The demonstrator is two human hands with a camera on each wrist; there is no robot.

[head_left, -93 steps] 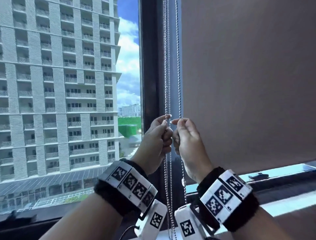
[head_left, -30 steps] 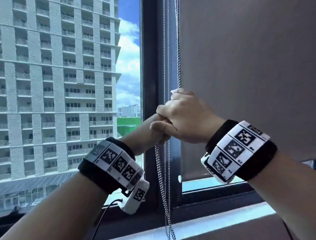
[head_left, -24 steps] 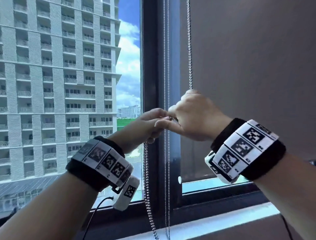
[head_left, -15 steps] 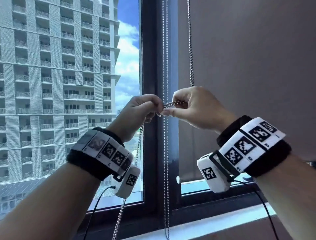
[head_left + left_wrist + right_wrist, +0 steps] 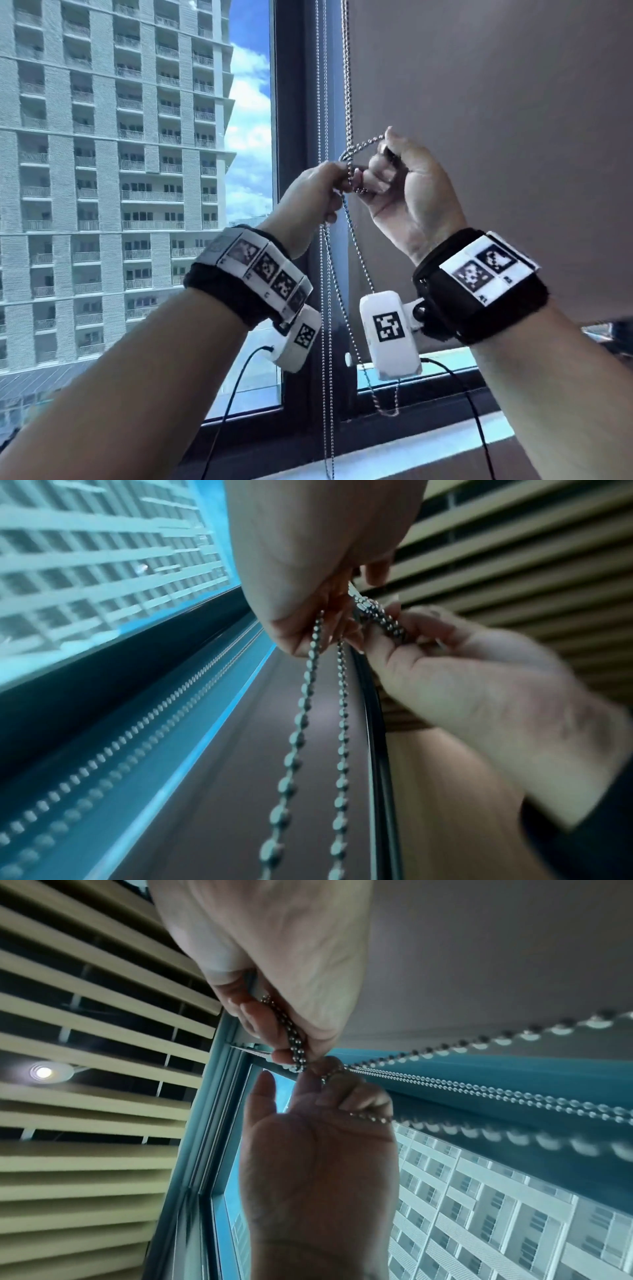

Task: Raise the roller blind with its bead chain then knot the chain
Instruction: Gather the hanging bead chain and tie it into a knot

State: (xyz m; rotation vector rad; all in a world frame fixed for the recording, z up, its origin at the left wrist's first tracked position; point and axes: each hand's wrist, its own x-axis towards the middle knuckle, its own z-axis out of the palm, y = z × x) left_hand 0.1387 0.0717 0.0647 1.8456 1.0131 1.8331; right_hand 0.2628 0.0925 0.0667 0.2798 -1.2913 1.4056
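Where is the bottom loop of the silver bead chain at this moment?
In the head view, the bottom loop of the silver bead chain hangs free below the right wrist's white camera box, before the dark window frame.

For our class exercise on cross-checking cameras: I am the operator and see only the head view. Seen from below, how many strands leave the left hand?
Observer: In the left wrist view, two strands of the bead chain hang from the left hand.
Operator: And the right hand's grip?
Observer: The right hand pinches a doubled run of beads between thumb and fingers.
Operator: Anything overhead?
Observer: A slatted ceiling with one lit round lamp.
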